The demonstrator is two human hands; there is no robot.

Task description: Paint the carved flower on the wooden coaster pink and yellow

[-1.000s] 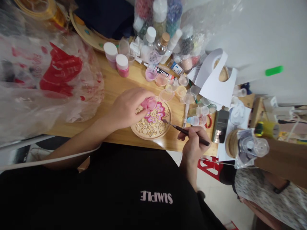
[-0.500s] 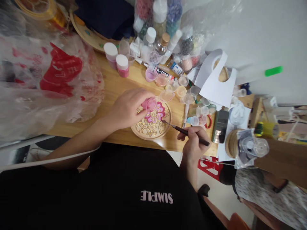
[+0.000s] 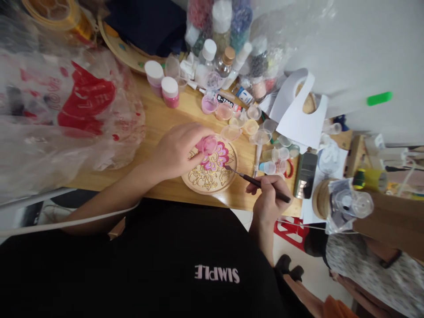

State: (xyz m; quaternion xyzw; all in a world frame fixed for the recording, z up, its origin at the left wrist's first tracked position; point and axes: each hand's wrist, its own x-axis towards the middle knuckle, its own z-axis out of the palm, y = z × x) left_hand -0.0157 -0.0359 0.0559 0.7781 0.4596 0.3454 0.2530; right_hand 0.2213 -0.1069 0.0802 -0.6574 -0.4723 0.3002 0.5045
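A round wooden disc (image 3: 203,179) with gold outlines and a pink-painted flower lies near the front edge of the wooden table (image 3: 159,119). My left hand (image 3: 177,148) is closed on a small pink cup (image 3: 208,144), held over the disc's upper left. My right hand (image 3: 270,198) pinches a thin dark tool (image 3: 255,182); its tip touches the disc's right side beside the pink flower.
Small clear cups (image 3: 250,126) of coloured contents, white-capped jars (image 3: 162,81) and bottles (image 3: 221,59) crowd the table behind the disc. A large plastic bag (image 3: 66,110) fills the left. White cards (image 3: 298,110) and a dark phone (image 3: 305,172) lie right. Another person's legs show at bottom right.
Both hands hold almost the same pose. Someone's feet and leg have come into view on the floor at the bottom right.
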